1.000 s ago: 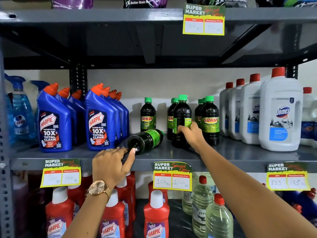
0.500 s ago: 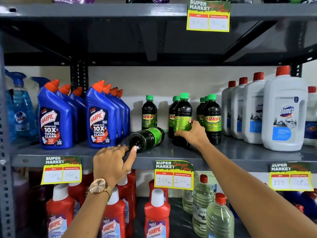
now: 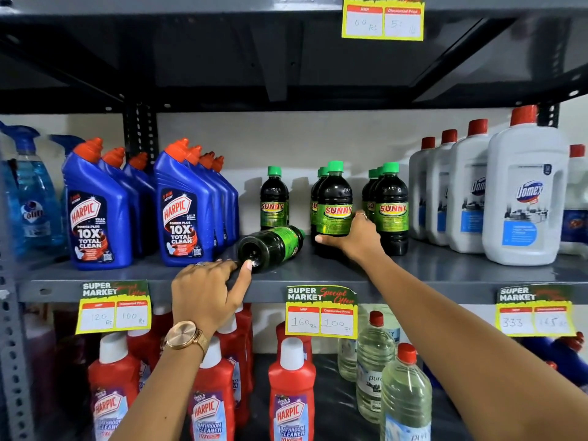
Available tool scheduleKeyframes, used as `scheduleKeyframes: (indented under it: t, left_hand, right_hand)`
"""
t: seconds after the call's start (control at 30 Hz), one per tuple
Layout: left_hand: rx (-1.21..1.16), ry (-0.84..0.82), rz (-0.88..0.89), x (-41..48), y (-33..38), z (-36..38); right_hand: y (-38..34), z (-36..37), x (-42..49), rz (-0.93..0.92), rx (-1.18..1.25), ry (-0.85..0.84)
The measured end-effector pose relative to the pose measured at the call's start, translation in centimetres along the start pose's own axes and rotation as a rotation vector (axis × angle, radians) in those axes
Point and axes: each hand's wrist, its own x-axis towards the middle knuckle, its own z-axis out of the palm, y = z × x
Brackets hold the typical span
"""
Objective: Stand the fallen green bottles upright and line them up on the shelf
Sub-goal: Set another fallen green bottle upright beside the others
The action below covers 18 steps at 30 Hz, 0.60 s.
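One dark green-capped bottle [image 3: 270, 246] lies on its side on the grey shelf [image 3: 445, 275], base toward me, cap pointing back right. My left hand [image 3: 210, 291] touches its base with the thumb and fingertips. My right hand [image 3: 356, 238] wraps the lower part of an upright Sunny bottle [image 3: 334, 205] in the middle. A single upright bottle [image 3: 274, 200] stands behind the fallen one. Further upright Sunny bottles [image 3: 391, 208] stand in a row to the right.
Blue Harpic bottles [image 3: 184, 208] crowd the left of the shelf, and white Domex jugs [image 3: 525, 198] stand at the right. Price tags hang on the shelf edge. Red Harpic bottles [image 3: 291, 393] and clear bottles [image 3: 404, 396] fill the shelf below. Another shelf sits overhead.
The bottle under my right hand has turned, so its Sunny label now faces me. My left hand stays at the fallen bottle's base. The camera has moved closer.
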Motion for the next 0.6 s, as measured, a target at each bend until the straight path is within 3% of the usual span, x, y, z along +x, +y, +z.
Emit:
scheduleKeyframes:
  t: [0.23, 0.47, 0.53, 0.6]
  left_hand:
    - [-0.007, 0.009, 0.004, 0.0, -0.2, 0.2]
    - [-0.001, 0.013, 0.001, 0.0, -0.2, 0.3]
    - [-0.004, 0.005, -0.004, 0.1, -0.2, 0.3]
    - [-0.007, -0.003, -0.006, 0.1, -0.3, 0.3]
  right_hand:
    - [0.5, 0.0, 0.2, 0.066, 0.074, -0.139]
    - [0.2, 0.1, 0.2, 0.074, 0.0, -0.134]
    - [-0.1, -0.1, -0.2, 0.05, -0.081, -0.076]
    - [-0.7, -0.6, -0.9, -0.047, -0.145, 0.121]
